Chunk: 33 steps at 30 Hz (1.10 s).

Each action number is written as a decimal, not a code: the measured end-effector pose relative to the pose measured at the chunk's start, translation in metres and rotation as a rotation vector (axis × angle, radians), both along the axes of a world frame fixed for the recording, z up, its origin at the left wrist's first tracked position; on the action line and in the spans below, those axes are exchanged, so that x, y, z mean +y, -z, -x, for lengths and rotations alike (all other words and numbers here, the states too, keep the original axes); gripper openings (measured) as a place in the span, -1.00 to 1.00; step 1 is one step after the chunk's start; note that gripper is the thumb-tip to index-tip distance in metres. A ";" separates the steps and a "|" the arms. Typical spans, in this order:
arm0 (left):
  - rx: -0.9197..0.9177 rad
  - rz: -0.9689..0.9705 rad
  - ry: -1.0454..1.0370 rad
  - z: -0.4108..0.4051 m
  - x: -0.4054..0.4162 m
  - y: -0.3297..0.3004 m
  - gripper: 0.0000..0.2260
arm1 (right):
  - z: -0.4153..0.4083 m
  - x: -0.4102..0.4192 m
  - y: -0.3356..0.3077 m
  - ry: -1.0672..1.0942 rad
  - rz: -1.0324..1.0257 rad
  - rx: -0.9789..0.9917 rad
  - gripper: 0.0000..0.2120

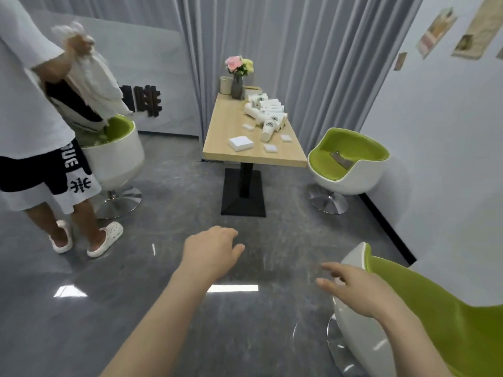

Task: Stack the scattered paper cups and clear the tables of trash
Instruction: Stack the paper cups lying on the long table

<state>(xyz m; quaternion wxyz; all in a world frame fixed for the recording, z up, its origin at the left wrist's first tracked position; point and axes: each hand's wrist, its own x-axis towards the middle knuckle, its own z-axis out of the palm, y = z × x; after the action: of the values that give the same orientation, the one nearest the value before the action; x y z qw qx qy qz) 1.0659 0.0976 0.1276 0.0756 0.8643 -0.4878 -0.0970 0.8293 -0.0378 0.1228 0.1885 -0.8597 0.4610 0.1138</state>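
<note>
Several white paper cups (268, 114) with green logos lie scattered on their sides on the far half of a light wooden table (226, 123). A white napkin stack (241, 143) and small white paper scraps (271, 148) lie near the table's front edge. Both my hands hover over the grey floor, well short of the table. My left hand (211, 250) is empty with relaxed fingers. My right hand (351, 287) is empty too, fingers spread, just left of a near chair.
A vase of flowers (238, 74) and a grey container (226, 85) stand at the table's far end. Green-and-white swivel chairs stand at right (348, 164), near right (408, 308) and left (119, 156). A person (35, 126) at left holds a white plastic bag (95, 80).
</note>
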 end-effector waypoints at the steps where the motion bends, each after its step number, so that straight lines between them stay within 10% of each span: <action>1: 0.007 -0.008 0.011 -0.008 -0.022 0.002 -0.58 | -0.007 -0.021 0.002 0.010 -0.006 -0.005 -0.50; 33: 0.059 -0.011 -0.218 -0.280 -0.722 0.036 -0.58 | -0.299 -0.737 0.011 -0.209 -0.028 -0.060 -0.58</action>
<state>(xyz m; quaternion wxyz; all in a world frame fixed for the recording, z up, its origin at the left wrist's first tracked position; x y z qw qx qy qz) 1.3463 -0.6240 0.0917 0.0952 0.9093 -0.3881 -0.1162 1.1285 -0.7751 0.1115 0.2015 -0.9034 0.3612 0.1134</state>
